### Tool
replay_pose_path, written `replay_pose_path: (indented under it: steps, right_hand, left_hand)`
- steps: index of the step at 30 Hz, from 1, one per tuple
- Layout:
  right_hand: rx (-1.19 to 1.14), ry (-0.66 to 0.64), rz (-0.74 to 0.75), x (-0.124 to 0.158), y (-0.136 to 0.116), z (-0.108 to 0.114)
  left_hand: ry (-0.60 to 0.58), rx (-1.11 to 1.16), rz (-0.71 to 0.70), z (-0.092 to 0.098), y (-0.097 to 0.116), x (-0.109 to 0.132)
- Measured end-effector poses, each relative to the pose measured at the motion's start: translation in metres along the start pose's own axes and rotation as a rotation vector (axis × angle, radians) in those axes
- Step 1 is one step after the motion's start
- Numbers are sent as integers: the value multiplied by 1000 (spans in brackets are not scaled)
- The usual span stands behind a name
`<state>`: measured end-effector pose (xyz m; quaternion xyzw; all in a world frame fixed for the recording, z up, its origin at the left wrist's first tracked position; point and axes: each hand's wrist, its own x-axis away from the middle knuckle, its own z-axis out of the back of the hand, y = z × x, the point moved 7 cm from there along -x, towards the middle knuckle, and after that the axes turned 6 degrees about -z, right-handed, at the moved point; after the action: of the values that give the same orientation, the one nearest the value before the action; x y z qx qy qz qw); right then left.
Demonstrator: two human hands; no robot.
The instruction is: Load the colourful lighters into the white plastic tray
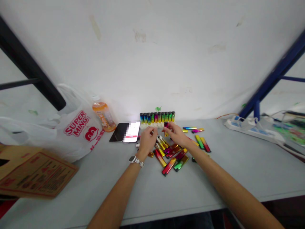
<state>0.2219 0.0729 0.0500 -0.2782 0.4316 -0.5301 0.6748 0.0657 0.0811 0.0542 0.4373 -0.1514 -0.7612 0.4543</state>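
The grip on the right hand (pixel 175 133) is clamped around one lighter (pixel 166 125), dark at the top and goldish lower down, held roughly upright just in front of the back row. Left hand (pixel 148 138) is right beside it with the fingers curled in, and honestly I can't tell if there's anything in that one. Progress-wise, looks like about ten lighters are sorted: there's an upright row (pixel 156 117) of them side by side near the wall, with a pale, bumpy tray (pixel 156 126) at their base. The one in the fingers isn't in that line, and I'd guess there's plenty left, since a loose pile (pixel 173 152) lies every which way on the tabletop (pixel 147 194) under and between the arms, plus a few strays off to the right. No clue on an exact count, because the hands and right forearm cover part of the pile and some overlap. The tray is mostly tucked behind the hands too, so whether it has free slots is anyone's guess. Part of the tablet (pixel 119 132) screen is pixelated, and the cardboard box (pixel 35 173) is cut off at the left edge.
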Motion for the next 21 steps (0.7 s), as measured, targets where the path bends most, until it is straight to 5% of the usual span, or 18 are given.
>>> replay_pose_path:
  steps: [7, 21]
  right_hand:
    - [-593, 81, -216, 22, 4, -18]
    - [-196, 366, -196, 31, 15, -6]
  left_hand:
    - [-126, -14, -68, -12, -1, 19]
    - [-159, -59, -81, -18, 3, 20]
